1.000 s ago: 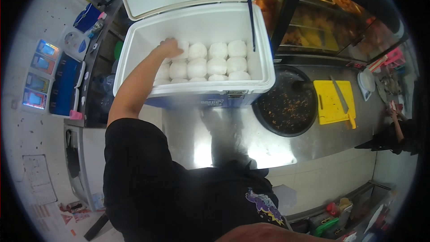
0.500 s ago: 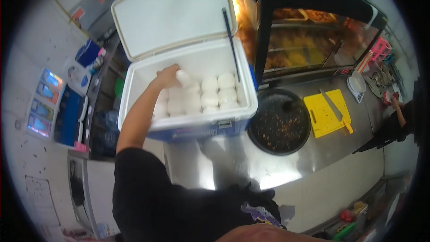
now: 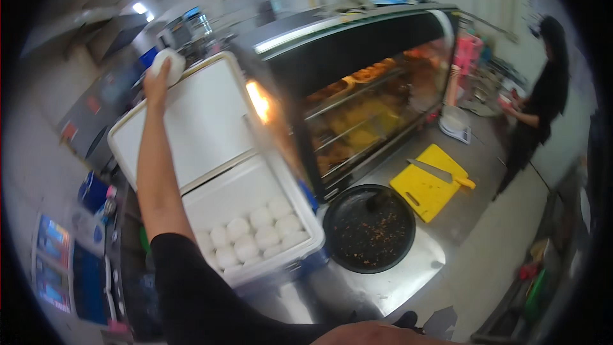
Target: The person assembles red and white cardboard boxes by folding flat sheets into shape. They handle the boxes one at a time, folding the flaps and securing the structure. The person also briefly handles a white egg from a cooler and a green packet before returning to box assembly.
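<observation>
My left hand is raised at the upper left, above the top edge of the open cooler lid. Its fingers are closed round a white, rounded bundle. Below my arm stands a blue and white cooler, in which several similar white bundles lie in rows. Bare skin shows at the lower edge, but my right hand is not in view.
Right of the cooler sits a round black pan with brown crumbs. Beyond it are a yellow cutting board with a knife, and a scale. A lit glass food warmer stands behind. Another person stands far right.
My left hand has come up out of the cooler with a white bundle and moved to the upper left, past the lid. The view has tilted up and turned.
</observation>
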